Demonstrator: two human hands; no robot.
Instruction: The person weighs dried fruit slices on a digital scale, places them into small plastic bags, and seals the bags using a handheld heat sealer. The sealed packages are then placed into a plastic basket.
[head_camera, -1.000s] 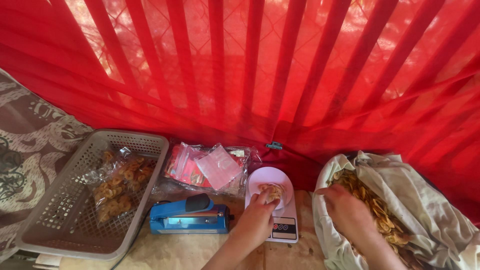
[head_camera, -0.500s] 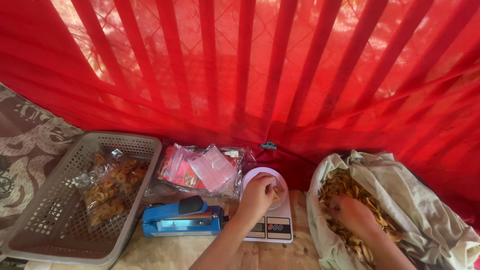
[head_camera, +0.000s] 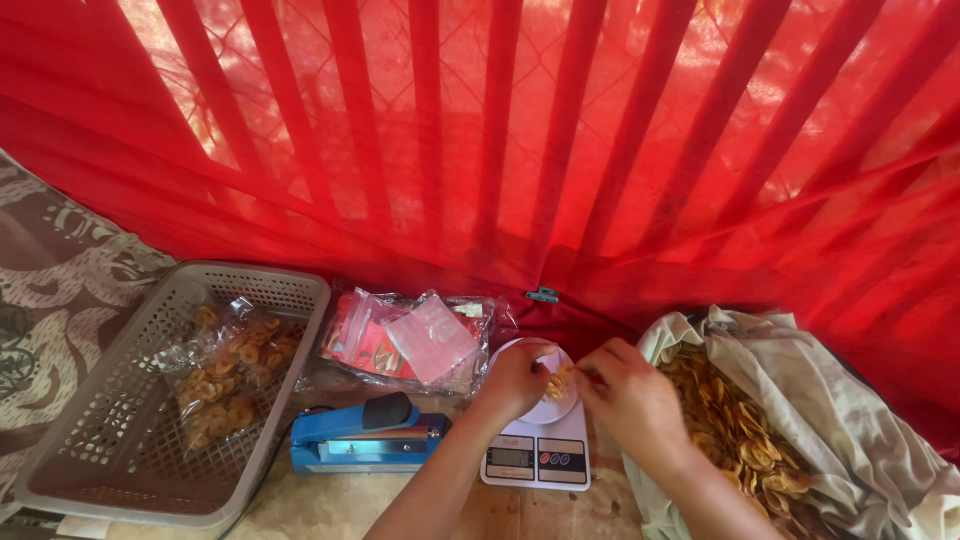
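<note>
A small white kitchen scale (head_camera: 538, 458) stands in front of me with a round white dish (head_camera: 553, 402) on top. My left hand (head_camera: 515, 378) rests on the dish, fingers curled around a small clear bag of yellow chips (head_camera: 556, 383). My right hand (head_camera: 628, 393) has come over from the right and its fingertips meet the left hand at the bag's mouth, pinching chips. To the right lies a large cloth-lined sack (head_camera: 860, 420) full of fried yellow chips (head_camera: 735, 428).
A blue heat sealer (head_camera: 365, 440) lies left of the scale. Behind it is a pile of empty clear and red-printed bags (head_camera: 405, 340). A grey plastic basket (head_camera: 110, 460) at the left holds filled chip bags (head_camera: 225, 375). Red netting (head_camera: 480, 150) hangs across the back.
My right hand has left the chip sack and moved left to the dish, meeting my left hand. The view has shifted slightly.
</note>
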